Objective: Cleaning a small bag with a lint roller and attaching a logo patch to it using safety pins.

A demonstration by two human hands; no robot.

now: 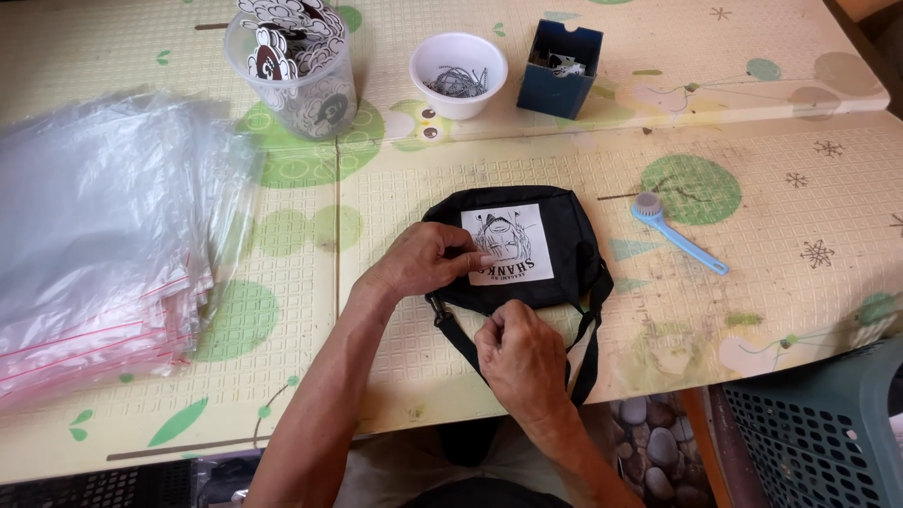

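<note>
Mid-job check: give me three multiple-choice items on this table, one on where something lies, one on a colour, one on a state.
1. Where does the blue brush lie?
A. right of the black bag
B. inside the white bowl
C. on the plastic bags

2. What colour is the small box beside the white bowl?
A. red
B. dark blue
C. yellow

3. What is the left hand doing?
A. hanging off the table
B. gripping the brush
C. resting on the bag

Answers: 1 A, the brush is on the mat to the bag's right. 2 B, its walls are dark blue. 3 C, its fingers touch the bag's white patch.
</note>
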